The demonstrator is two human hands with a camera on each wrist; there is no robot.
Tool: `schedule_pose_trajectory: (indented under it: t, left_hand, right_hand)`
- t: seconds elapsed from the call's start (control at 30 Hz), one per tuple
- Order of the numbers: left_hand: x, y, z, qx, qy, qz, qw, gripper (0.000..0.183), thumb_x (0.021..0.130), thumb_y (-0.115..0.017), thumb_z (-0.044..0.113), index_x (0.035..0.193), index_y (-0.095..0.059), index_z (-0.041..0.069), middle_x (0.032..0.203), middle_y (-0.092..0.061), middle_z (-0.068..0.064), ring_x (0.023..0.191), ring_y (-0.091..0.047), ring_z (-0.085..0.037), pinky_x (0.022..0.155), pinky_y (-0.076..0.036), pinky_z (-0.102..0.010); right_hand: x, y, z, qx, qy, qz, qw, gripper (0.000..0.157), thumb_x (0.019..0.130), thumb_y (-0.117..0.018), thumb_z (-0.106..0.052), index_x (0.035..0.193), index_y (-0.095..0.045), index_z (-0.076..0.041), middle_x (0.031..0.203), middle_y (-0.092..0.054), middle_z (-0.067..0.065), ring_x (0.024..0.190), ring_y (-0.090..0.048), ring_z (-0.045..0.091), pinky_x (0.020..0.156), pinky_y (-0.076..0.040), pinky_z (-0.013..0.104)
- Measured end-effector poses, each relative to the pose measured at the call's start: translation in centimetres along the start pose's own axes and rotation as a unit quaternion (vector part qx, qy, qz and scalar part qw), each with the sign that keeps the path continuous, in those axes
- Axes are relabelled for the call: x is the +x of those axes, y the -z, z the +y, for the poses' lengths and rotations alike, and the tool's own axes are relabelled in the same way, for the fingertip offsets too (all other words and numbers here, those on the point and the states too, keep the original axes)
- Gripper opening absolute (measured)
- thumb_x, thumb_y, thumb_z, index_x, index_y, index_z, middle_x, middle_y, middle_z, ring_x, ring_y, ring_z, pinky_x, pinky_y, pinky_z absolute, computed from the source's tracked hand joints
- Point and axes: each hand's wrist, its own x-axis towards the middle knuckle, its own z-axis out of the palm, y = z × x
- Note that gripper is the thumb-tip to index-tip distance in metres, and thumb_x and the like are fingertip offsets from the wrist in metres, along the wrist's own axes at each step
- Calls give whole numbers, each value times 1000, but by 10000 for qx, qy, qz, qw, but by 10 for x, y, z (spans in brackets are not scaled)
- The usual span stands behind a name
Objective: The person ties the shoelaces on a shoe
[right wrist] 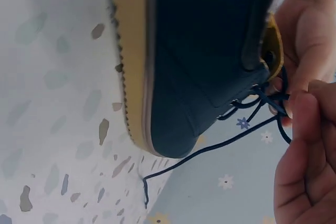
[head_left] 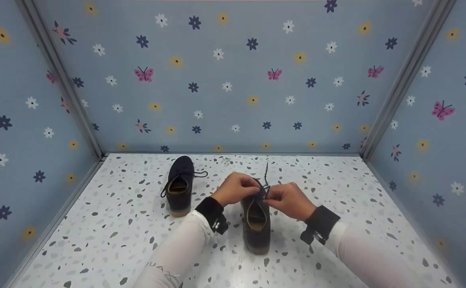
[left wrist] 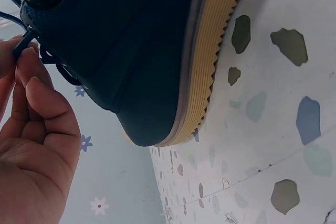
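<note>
A dark shoe (head_left: pixel 257 238) with a tan ridged sole stands on the speckled surface, its toe pointing away from me. Over its lacing my left hand (head_left: pixel 236 188) pinches a dark blue shoelace (left wrist: pixel 23 43) between thumb and fingers. From the other side my right hand (head_left: pixel 291 200) also pinches the lace, close to the left fingertips. In the right wrist view a loose end of the shoelace (right wrist: pixel 210 148) trails past the toe down to the surface. The fingers hide part of the lacing in the head view.
A matching dark shoe (head_left: pixel 180 196) stands to the left, its laces loose at both sides. Blue flower-patterned panels (head_left: pixel 233 80) rise at the back and on both sides of the white speckled surface (head_left: pixel 117 240).
</note>
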Motion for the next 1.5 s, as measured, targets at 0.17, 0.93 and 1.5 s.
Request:
schedule_pose_trajectory:
  t: [0.17, 0.93, 1.5]
  left_hand:
    - [0, -1, -1, 62, 89, 37, 9999, 14, 94, -78, 20, 102, -83, 10, 95, -82, -1, 80, -69, -4, 75, -54, -22]
    - [0, -3, -1, 179, 134, 121, 9997, 16, 94, -77, 20, 104, -81, 9, 97, -81, 0, 83, -69, -4, 79, -56, -25]
    - [-1, -4, -3, -119, 167, -67, 9998, 13, 96, -72, 14, 105, -77, 5, 94, -76, -3, 79, -66, -7, 74, -57, -24]
  right_hand:
    - [1, -10, -1, -569, 61, 189, 9982, 14, 87, -81, -7, 77, -76, -16, 73, -73, -5, 64, -59, 0, 60, -50, 21]
    - [-9, -6, 15, -755, -665, -296, 9945, 7, 90, -80, -12, 96, -83, -15, 89, -81, -1, 76, -74, 8, 68, -58, 25]
    - [-6, 21, 58, -573, -1442, -1082, 9819, 15, 95, -73, -11, 107, -78, -4, 98, -80, 9, 76, -74, 12, 75, -62, 36]
